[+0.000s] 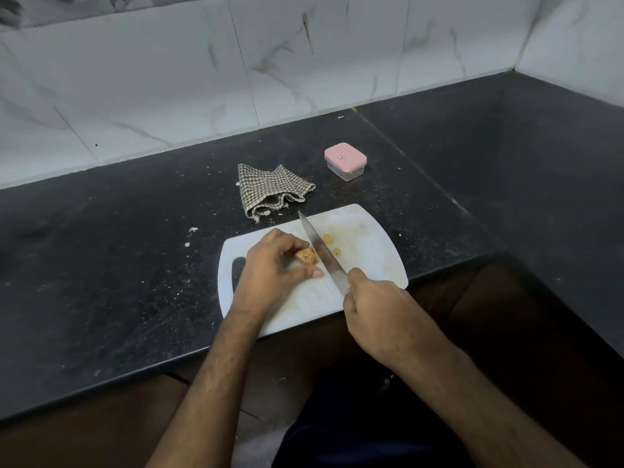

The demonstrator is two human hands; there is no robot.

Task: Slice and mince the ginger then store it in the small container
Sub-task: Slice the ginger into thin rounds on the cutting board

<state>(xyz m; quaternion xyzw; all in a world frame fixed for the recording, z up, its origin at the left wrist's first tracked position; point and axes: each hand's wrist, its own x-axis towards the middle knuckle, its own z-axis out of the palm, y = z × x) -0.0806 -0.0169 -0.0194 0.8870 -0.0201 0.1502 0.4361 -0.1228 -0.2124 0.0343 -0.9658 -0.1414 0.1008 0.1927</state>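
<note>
Slicing stage. Your left hand (274, 265) pins the ginger (307, 255) mid cutting board (368, 261), fingers curled around it; your right hand (374, 307) is clenched on the knife (322, 253), blade right against the ginger's cut face. Two slices (327, 238) lie just past the blade. Tuck that left thumb back, keep cuts thin and even. The container (345, 161) sits lidded beyond the board.

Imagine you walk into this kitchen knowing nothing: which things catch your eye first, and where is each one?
First, the knife gripped by the right hand, its blade angled across the white cutting board at the counter's front edge. Beside the blade, the left hand holds the ginger, with a few cut slices lying just right of the knife. Behind the board sit a pink-lidded small container, lid on, and a crumpled checked cloth.
</note>
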